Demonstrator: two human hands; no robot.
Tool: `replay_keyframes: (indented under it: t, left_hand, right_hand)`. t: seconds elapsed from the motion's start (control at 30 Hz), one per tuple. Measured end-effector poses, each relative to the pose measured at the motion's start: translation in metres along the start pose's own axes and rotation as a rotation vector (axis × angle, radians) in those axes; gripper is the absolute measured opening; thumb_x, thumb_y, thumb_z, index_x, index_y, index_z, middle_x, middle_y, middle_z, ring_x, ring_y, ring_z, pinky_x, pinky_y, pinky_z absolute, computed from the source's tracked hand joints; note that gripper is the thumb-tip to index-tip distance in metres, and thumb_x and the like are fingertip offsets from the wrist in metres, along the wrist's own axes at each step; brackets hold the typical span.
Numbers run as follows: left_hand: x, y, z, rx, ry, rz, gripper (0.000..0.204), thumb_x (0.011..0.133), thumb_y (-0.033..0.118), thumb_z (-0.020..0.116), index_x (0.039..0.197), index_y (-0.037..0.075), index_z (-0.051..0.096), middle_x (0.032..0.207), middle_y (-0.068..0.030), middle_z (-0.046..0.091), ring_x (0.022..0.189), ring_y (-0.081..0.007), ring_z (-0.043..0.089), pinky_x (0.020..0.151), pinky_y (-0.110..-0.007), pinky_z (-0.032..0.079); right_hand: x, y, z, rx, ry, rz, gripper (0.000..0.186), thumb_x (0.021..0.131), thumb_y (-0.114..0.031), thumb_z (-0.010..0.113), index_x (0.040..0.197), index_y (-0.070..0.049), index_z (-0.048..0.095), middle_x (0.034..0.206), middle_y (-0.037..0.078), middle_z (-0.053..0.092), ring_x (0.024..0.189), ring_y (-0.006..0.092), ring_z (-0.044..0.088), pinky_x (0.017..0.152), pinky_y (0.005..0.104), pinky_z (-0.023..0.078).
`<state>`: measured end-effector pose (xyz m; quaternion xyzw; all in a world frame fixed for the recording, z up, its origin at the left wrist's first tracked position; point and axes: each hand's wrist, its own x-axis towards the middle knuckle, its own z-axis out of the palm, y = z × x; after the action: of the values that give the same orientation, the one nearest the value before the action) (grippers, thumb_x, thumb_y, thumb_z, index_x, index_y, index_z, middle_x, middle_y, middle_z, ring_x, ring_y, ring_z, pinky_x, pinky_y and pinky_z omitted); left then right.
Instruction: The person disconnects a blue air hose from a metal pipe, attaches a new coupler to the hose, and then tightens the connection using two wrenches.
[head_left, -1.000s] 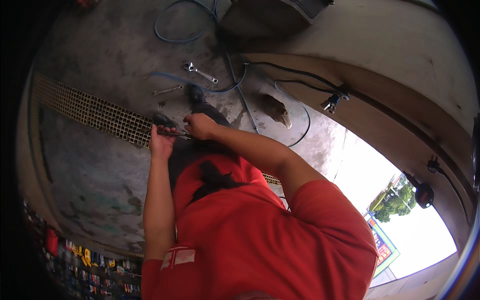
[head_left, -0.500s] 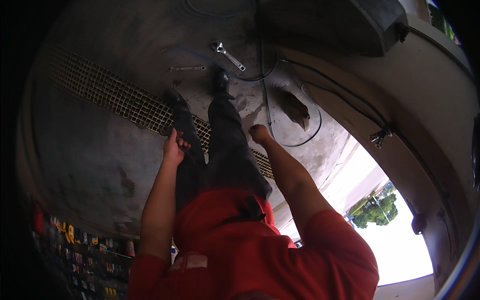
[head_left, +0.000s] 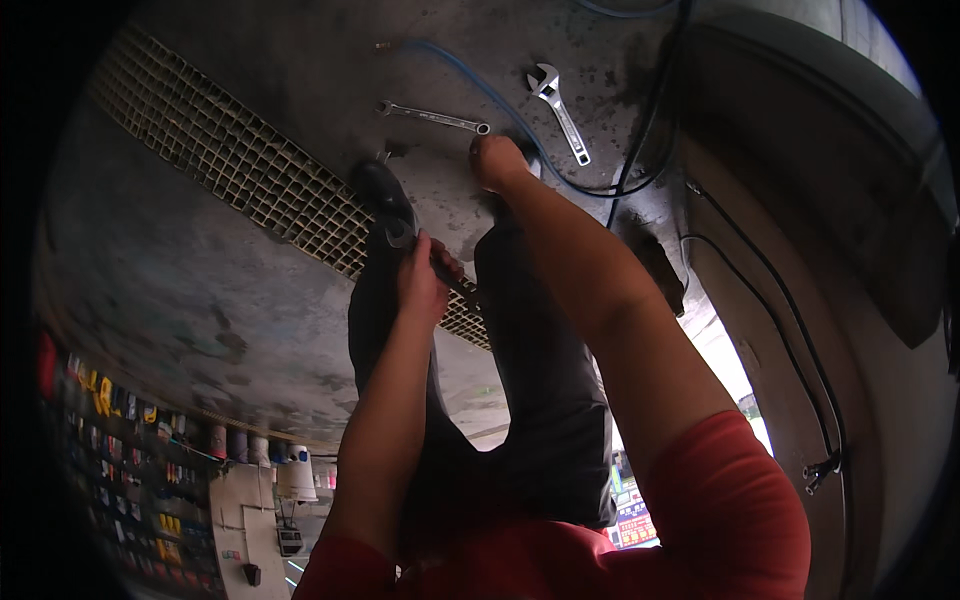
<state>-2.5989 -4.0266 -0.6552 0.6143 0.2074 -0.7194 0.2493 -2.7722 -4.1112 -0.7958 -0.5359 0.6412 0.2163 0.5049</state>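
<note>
Head view: left hand [head_left: 425,285] is closed around a dark-handled tool [head_left: 440,270], probably a wrench or pliers, hard to tell at this angle. It sits just over the near edge of the floor grate [head_left: 240,170], beside the black shoe [head_left: 380,190].

Right hand [head_left: 497,160] is stretched out past the grate, down on the concrete floor [head_left: 200,300], fingers curled. Can't tell whether it has hold of anything; it's right next to the blue hose [head_left: 480,90] and close to the combination spanner [head_left: 432,117].

The adjustable wrench [head_left: 560,100] lies further beyond the grate, untouched, near the black cables [head_left: 640,150].

Progress, judged: one tool in hand, two lying loose on the floor, nothing yet applied to any fitting in view.
</note>
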Motion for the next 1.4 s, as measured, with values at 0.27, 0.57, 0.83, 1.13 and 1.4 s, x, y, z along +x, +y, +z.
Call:
replay_keyframes:
  t: [0.27, 0.57, 0.83, 1.13, 1.4]
  left_hand:
    - [-0.016, -0.010, 0.051, 0.471, 0.104, 0.001, 0.035, 0.100, 0.025, 0.047, 0.073, 0.004, 0.055, 0.060, -0.0038, 0.052, 0.054, -0.0118, 0.048, 0.051, -0.027, 0.037]
    - [-0.010, -0.024, 0.048, 0.496, 0.121, 0.018, 0.039, 0.098, 0.037, 0.054, 0.074, 0.005, 0.056, 0.062, 0.0002, 0.052, 0.055, -0.0078, 0.047, 0.051, -0.024, 0.037]
    - [-0.011, -0.026, 0.056, 0.522, 0.056, -0.057, 0.035, 0.099, 0.033, 0.052, 0.081, 0.004, 0.056, 0.068, -0.0025, 0.053, 0.057, -0.0104, 0.049, 0.052, -0.025, 0.040]
    - [-0.007, -0.019, 0.055, 0.208, -0.090, -0.156, 0.019, 0.097, 0.013, 0.046, 0.114, 0.005, 0.050, 0.076, -0.0072, 0.055, 0.058, -0.0131, 0.051, 0.049, -0.026, 0.038]
    - [0.003, -0.009, 0.056, 0.290, -0.042, -0.139, 0.021, 0.096, 0.015, 0.051, 0.115, 0.007, 0.052, 0.072, -0.0035, 0.054, 0.049, -0.0071, 0.042, 0.042, -0.022, 0.029]
  right_hand:
    - [0.118, -0.032, 0.062, -0.313, 0.233, -0.024, 0.025, 0.090, -0.013, 0.051, 0.113, -0.007, 0.056, 0.114, 0.015, 0.059, 0.112, 0.0336, 0.056, 0.093, 0.0395, 0.047]
    - [0.064, 0.047, 0.051, 0.205, 0.344, 0.358, 0.028, 0.083, -0.014, 0.058, 0.110, -0.006, 0.054, 0.121, 0.021, 0.052, 0.105, 0.0395, 0.060, 0.089, 0.0454, 0.050]
    - [0.080, 0.182, 0.028, 0.285, 0.624, 0.639, 0.046, 0.072, -0.018, 0.065, 0.114, -0.002, 0.055, 0.117, 0.027, 0.054, 0.108, 0.0451, 0.055, 0.093, 0.0481, 0.047]
    - [0.083, 0.163, 0.024, 0.268, 0.438, 0.614, 0.051, 0.069, -0.030, 0.073, 0.108, 0.000, 0.060, 0.111, 0.022, 0.064, 0.106, 0.0368, 0.062, 0.094, 0.0419, 0.048]
    - [0.052, 0.164, -0.004, 0.641, 0.236, 0.420, 0.028, 0.071, -0.020, 0.072, 0.085, 0.003, 0.066, 0.072, 0.012, 0.064, 0.062, 0.0238, 0.060, 0.059, 0.0379, 0.049]
